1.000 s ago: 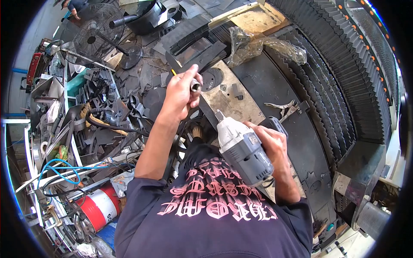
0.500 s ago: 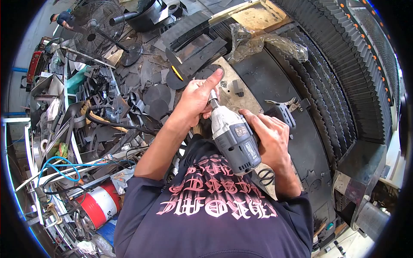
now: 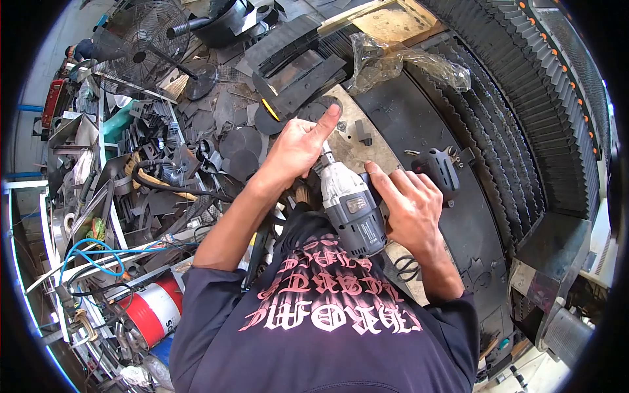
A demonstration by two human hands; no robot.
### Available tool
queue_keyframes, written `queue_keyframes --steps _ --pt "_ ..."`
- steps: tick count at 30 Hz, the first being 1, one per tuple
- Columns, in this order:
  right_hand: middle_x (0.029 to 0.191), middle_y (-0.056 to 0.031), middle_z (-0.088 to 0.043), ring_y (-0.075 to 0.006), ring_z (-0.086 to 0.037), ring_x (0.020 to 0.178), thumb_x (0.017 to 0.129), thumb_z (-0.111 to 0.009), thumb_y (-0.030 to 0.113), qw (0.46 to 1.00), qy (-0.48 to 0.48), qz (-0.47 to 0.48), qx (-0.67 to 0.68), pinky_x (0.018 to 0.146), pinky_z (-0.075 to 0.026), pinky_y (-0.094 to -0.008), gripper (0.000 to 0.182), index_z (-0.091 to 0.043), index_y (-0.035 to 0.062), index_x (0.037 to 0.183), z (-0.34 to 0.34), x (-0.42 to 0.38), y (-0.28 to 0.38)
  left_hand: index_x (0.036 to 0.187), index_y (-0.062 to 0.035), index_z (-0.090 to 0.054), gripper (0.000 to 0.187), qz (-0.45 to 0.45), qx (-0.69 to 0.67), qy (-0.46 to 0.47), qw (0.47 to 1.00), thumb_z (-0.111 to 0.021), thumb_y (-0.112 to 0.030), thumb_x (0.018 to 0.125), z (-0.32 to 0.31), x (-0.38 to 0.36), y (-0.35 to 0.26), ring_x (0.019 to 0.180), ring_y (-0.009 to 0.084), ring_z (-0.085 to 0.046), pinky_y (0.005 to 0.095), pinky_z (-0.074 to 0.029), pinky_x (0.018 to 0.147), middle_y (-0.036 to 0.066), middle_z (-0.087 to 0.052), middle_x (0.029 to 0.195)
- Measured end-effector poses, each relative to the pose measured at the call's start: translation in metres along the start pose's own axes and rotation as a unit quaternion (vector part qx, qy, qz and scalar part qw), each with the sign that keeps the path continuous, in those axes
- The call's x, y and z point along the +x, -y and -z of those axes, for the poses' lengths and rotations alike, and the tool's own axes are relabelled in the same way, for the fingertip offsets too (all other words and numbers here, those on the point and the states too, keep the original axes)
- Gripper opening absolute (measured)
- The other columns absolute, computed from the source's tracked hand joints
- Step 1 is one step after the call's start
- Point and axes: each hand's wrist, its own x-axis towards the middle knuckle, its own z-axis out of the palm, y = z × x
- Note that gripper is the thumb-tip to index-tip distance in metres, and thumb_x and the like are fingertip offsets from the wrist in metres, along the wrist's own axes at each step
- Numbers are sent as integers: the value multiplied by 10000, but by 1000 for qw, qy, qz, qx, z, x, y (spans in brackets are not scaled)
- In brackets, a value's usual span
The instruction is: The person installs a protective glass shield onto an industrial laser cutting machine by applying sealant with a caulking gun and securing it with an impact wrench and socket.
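A grey and black cordless impact wrench (image 3: 354, 206) is held in front of my chest, with its nose pointing up and away from me. My right hand (image 3: 413, 204) is closed around its handle, the index finger stretched along the side. The battery base (image 3: 440, 173) sticks out past my knuckles. My left hand (image 3: 298, 150) is closed at the nose, thumb pointing up, around the metal socket (image 3: 326, 154). Most of the socket and whatever lies in my left fingers are hidden. A small dark metal block (image 3: 363, 133) lies on the board beyond the tool.
Scrap metal plates and discs (image 3: 241, 144) are piled to the left, near a floor fan (image 3: 141, 56) and a red-white drum (image 3: 154, 311). On the right stand a dark bench surface (image 3: 400, 111), clear plastic wrap (image 3: 406, 65) and a ribbed machine cover (image 3: 511, 72). A person (image 3: 85, 49) is far back left.
The wrench has turned slightly and shifted a little left, and its battery base shows more. Both hands keep their grip. The person far back has bent lower.
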Motion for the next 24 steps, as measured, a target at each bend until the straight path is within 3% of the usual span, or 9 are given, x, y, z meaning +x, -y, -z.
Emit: queue_keyframes --steps 3,5,9,12,15,21,24 --pt "790 -11 -564 -199 -606 753 642 -703 125 1000 16 4 -19 681 -437 -321 635 -620 121 1271 4 1 0 486 -108 -451 782 25 46 13 999 -496 -782 880 3 2 0 379 82 -410 268 -331 341 -17 -426 464" --pt "805 -16 -575 -206 -612 759 623 -717 117 1000 22 3 11 684 -443 -326 662 -614 119 1277 5 3 1 588 -99 -519 740 48 9 34 998 -469 -764 907 5 4 5 345 61 -368 242 -302 333 -34 -423 466" --pt "812 -32 -590 -221 -627 771 625 -715 94 998 29 -21 58 695 -456 -340 668 -602 112 1283 6 3 6 607 -96 -530 748 55 -44 56 996 -452 -777 904 4 -1 0 346 60 -341 246 -306 335 -36 -421 467" --pt "824 -61 -607 -260 -641 783 654 -692 79 990 51 -57 120 714 -473 -367 648 -586 101 1293 7 3 11 612 -96 -536 750 67 -82 48 993 -447 -782 902 1 -1 1 353 55 -324 244 -281 343 -25 -455 492" --pt "846 -108 -665 -322 -665 752 685 -733 172 982 37 -86 164 683 -503 -388 588 -625 84 1256 6 1 12 614 -99 -541 746 68 -133 64 987 -445 -780 904 -1 1 5 365 50 -321 238 -241 355 -17 -496 528" --pt "892 -118 -685 -321 -682 784 685 -734 173 976 23 -102 189 709 -517 -380 582 -628 83 1250 7 1 18 613 -104 -540 738 30 -185 99 977 -444 -773 910 -1 4 10 375 42 -326 228 -211 366 -14 -515 543" --pt "905 -120 -691 -323 -684 791 681 -735 171 978 30 -97 181 708 -518 -377 585 -629 84 1250 5 0 17 607 -106 -533 744 75 -146 63 984 -427 -776 915 -1 -1 -1 383 45 -340 230 -219 371 -10 -502 528"
